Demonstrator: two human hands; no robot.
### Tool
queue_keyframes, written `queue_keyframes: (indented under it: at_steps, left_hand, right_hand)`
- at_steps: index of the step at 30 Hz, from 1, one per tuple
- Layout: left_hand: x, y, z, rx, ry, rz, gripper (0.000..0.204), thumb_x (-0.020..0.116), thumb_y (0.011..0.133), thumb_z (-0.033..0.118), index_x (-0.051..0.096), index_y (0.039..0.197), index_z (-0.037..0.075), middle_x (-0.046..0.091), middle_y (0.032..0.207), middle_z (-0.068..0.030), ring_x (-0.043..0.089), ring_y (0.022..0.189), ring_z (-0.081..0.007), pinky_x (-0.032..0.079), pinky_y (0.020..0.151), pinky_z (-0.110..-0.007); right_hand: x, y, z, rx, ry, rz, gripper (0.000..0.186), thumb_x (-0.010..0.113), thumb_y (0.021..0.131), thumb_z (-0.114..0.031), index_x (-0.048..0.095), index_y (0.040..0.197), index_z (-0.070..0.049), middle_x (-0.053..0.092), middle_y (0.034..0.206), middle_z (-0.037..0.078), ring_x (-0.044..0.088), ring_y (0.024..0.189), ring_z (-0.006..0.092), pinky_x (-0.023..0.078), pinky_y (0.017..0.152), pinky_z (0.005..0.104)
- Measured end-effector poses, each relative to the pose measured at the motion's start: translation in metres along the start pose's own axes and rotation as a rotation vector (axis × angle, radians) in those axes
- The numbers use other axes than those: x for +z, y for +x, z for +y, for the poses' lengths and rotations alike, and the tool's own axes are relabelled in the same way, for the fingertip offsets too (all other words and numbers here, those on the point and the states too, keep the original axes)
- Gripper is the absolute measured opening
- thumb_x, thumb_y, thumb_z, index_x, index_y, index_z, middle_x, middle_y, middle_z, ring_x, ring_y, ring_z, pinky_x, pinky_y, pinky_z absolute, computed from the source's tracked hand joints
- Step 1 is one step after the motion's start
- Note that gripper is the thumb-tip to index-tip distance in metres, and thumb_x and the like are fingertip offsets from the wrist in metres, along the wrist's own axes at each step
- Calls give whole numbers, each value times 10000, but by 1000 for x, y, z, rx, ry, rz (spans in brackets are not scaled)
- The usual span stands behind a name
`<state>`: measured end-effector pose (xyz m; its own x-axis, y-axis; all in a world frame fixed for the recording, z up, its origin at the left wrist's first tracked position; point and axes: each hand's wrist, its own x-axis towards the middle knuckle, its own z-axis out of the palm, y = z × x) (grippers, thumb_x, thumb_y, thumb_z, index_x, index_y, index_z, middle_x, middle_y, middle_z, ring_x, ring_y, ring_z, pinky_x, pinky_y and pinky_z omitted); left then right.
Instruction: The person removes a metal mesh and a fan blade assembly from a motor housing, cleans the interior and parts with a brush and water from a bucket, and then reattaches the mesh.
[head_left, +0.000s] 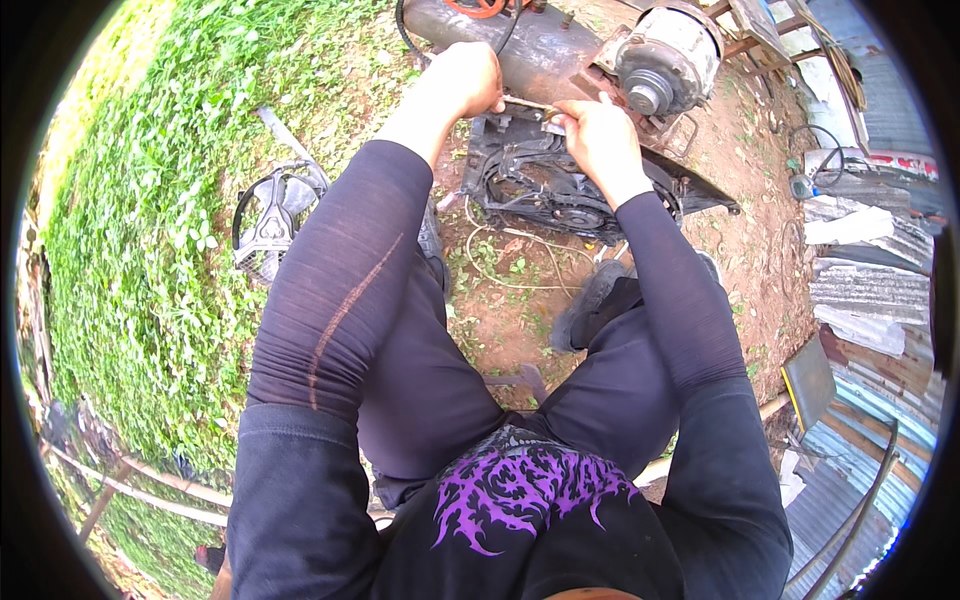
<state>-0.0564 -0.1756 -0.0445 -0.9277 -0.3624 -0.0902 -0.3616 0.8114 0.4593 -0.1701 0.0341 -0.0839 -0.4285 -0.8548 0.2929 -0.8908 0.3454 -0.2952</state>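
My left hand (466,80) is closed in a fist around one end of a thin, light-coloured rod (526,102), whose exact kind I cannot make out. The rod runs across to my right hand (603,142), where thumb and fingers are pinched at its other end. Just below both hands lies a dirty black framed machine part (545,180) with hoses or cables over it. It rests on the ground in front of my feet. My fingers hide whatever small piece the rod meets at the right.
A rusty cylindrical tank (530,55) lies beyond the hands, with a motor and pulley (660,75) on its right. A grey caged part (268,225) sits on the grass at left. Thin cord (520,285) loops before my feet. Corrugated sheets (870,290) lie at far right.
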Motion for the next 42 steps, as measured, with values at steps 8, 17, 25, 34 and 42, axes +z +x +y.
queue_keyframes:
  at_steps: [8,17,25,34,42]
  left_hand:
    - [4,3,5,25,75,-32,205,921,694,136,819,857,67,763,807,-149,745,764,-266,575,734,-397]
    - [-5,0,9,-42,-76,-126,220,920,720,150,831,900,60,781,833,-137,752,767,-235,582,748,-391]
    - [6,-2,8,-34,34,2,172,907,720,143,822,852,74,771,852,-149,757,839,-274,578,786,-401]
    - [16,-4,18,-4,14,46,412,943,690,343,776,915,41,766,935,-183,752,940,-340,585,836,-423]
    - [34,0,27,43,-61,166,505,938,690,432,677,782,10,698,748,-177,707,752,-322,546,719,-428]
  right_hand:
    - [5,-3,-1,-9,20,-14,206,693,935,-202,791,1086,-102,776,968,138,750,919,313,504,1104,463]
    - [-23,1,3,102,64,-159,202,756,903,-261,815,1016,-105,769,899,157,745,865,325,501,1082,458]
    - [-7,9,-7,23,84,-25,235,789,875,-248,816,1017,-62,774,887,153,749,837,323,553,922,425]
    - [-54,-14,41,428,319,-210,218,765,884,-212,824,1053,-87,773,949,184,754,890,317,570,868,399]
    - [-50,-16,40,335,199,-144,191,787,874,-230,831,1002,-96,771,918,175,754,888,326,573,864,414]
